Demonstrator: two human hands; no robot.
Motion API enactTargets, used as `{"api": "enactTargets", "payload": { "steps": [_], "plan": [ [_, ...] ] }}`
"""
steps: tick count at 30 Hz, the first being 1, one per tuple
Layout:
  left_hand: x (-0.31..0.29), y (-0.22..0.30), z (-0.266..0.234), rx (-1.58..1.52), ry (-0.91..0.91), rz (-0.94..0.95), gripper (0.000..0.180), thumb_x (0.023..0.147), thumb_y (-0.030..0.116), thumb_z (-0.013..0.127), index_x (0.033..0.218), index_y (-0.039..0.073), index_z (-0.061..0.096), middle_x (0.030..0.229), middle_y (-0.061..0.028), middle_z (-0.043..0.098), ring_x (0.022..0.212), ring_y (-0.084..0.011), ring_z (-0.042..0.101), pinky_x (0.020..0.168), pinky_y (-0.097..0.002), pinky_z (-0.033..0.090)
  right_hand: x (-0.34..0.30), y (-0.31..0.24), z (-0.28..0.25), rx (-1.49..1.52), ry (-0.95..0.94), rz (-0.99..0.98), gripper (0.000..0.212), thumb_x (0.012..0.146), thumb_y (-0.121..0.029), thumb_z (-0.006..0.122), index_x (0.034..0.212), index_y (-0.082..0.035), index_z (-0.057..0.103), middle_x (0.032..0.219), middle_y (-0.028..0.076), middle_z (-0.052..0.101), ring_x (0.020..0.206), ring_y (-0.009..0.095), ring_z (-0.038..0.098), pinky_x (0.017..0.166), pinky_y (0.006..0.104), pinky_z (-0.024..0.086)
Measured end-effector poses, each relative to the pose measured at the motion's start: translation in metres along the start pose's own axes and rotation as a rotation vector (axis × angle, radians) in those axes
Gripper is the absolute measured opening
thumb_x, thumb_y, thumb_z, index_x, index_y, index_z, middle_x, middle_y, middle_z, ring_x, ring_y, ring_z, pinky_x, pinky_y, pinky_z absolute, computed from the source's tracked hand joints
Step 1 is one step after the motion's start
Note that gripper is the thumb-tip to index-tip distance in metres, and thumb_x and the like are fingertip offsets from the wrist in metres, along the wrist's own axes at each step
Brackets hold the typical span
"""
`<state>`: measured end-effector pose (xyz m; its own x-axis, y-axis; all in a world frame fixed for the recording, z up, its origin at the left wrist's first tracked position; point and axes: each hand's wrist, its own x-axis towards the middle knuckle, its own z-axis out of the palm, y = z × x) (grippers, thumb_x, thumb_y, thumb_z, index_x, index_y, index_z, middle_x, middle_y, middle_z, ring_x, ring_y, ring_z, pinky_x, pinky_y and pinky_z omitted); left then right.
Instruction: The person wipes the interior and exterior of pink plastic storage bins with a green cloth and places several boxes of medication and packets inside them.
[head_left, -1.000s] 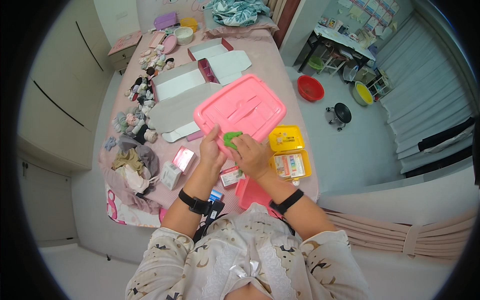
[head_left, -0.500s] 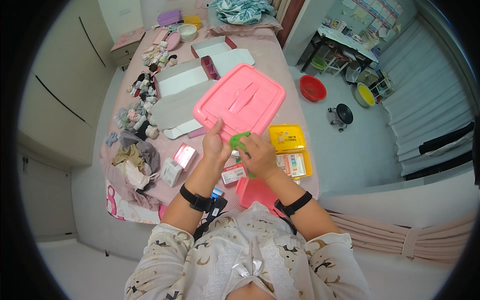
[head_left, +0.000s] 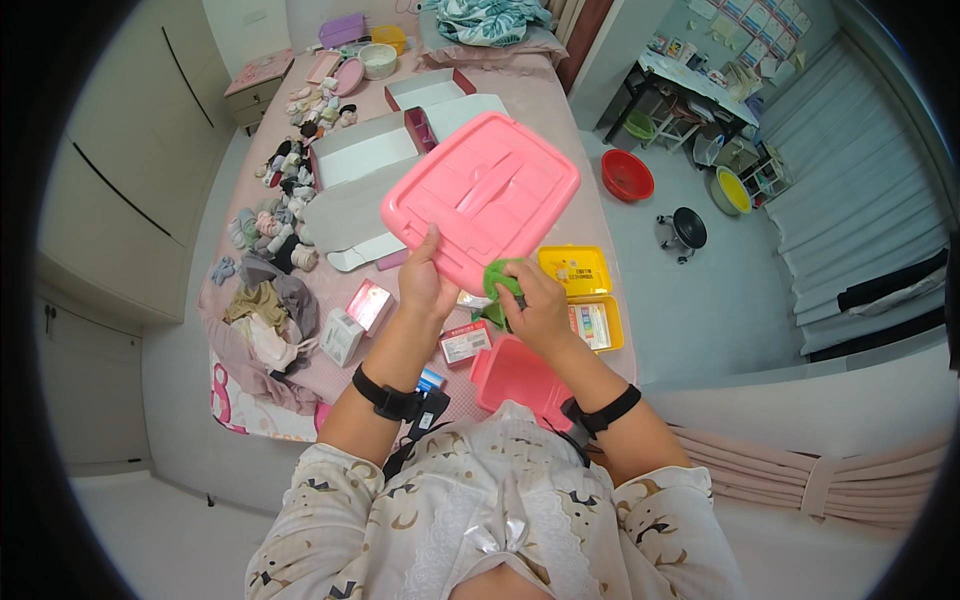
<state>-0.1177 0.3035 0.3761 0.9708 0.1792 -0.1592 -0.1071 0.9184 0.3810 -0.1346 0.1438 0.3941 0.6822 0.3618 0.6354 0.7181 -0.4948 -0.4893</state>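
Observation:
A pink plastic lid (head_left: 480,195) with a raised handle is held tilted above the bed, gripped at its near left edge by my left hand (head_left: 426,284). My right hand (head_left: 536,306) is closed on a green cloth (head_left: 503,278), pressing it against the lid's near edge. Below, close to my body, stands a pink plastic box (head_left: 522,378), partly hidden by my right forearm. A small red-and-white carton (head_left: 465,344) lies beside that box. Right of my right hand sits an open yellow case (head_left: 575,270) with a card-like packet in it.
On the bed (head_left: 545,110), open white-and-red cardboard boxes (head_left: 368,152) lie beyond the lid. Rolled socks (head_left: 290,185) line the left side, with a heap of clothes (head_left: 265,325) nearer. Two small cartons (head_left: 343,337) stand left of my left forearm. A red basin (head_left: 627,176) and a black stool (head_left: 687,228) are on the floor.
My right hand and the green cloth have shifted right along the lid's near edge. The lid has tilted slightly and moved a little away from me. More of the pink box shows.

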Motion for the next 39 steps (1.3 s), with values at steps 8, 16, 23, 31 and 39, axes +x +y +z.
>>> {"api": "enactTargets", "payload": {
  "steps": [8, 16, 23, 31, 39],
  "plan": [
    [-0.009, -0.015, -0.012, 0.108, -0.021, -0.188, 0.033, 0.096, 0.017, 0.048, 0.124, 0.0, 0.044, 0.121, -0.015, 0.055, 0.111, -0.0285, 0.055, 0.095, -0.0426, 0.047, 0.018, -0.028, 0.008, -0.156, -0.155, 0.051, 0.024, 0.073, -0.012, 0.069, 0.094, -0.008, 0.059, 0.085, 0.008, 0.061, 0.075, 0.029, 0.061, 0.061, 0.0376, 0.048],
    [-0.012, -0.014, -0.005, -0.009, -0.061, -0.157, 0.034, 0.097, 0.019, 0.047, 0.126, 0.0, 0.043, 0.121, -0.0147, 0.055, 0.109, -0.0283, 0.056, 0.094, -0.0423, 0.047, -0.009, -0.011, -0.018, -0.108, -0.104, -0.172, 0.026, 0.069, -0.009, 0.07, 0.092, -0.006, 0.059, 0.085, 0.009, 0.06, 0.072, 0.029, 0.06, 0.061, 0.0381, 0.048],
    [-0.012, -0.005, 0.009, 0.125, -0.051, -0.198, 0.042, 0.099, 0.026, 0.042, 0.131, -0.001, 0.039, 0.128, -0.0168, 0.051, 0.117, -0.0292, 0.051, 0.101, -0.0428, 0.041, 0.002, -0.017, -0.003, -0.135, -0.128, -0.149, 0.029, 0.067, -0.008, 0.068, 0.094, -0.006, 0.058, 0.083, 0.009, 0.056, 0.072, 0.027, 0.059, 0.059, 0.0372, 0.048],
    [-0.025, -0.004, 0.041, 0.19, -0.139, -0.02, 0.042, 0.098, 0.026, 0.045, 0.131, 0.001, 0.038, 0.127, -0.0154, 0.051, 0.116, -0.0265, 0.053, 0.1, -0.041, 0.043, 0.009, -0.022, -0.003, 0.014, -0.098, -0.028, 0.026, 0.07, -0.007, 0.067, 0.094, -0.007, 0.059, 0.083, 0.009, 0.058, 0.073, 0.03, 0.06, 0.059, 0.0387, 0.047],
    [-0.011, -0.009, 0.005, 0.118, -0.093, -0.199, 0.026, 0.098, 0.029, 0.046, 0.109, 0.005, 0.048, 0.093, -0.0079, 0.057, 0.081, -0.0192, 0.06, 0.073, -0.0342, 0.052, 0.03, -0.033, 0.008, 0.061, -0.062, 0.236, 0.022, 0.076, -0.009, 0.067, 0.096, -0.005, 0.06, 0.088, 0.013, 0.062, 0.078, 0.033, 0.061, 0.067, 0.0374, 0.048]
  ]
}}
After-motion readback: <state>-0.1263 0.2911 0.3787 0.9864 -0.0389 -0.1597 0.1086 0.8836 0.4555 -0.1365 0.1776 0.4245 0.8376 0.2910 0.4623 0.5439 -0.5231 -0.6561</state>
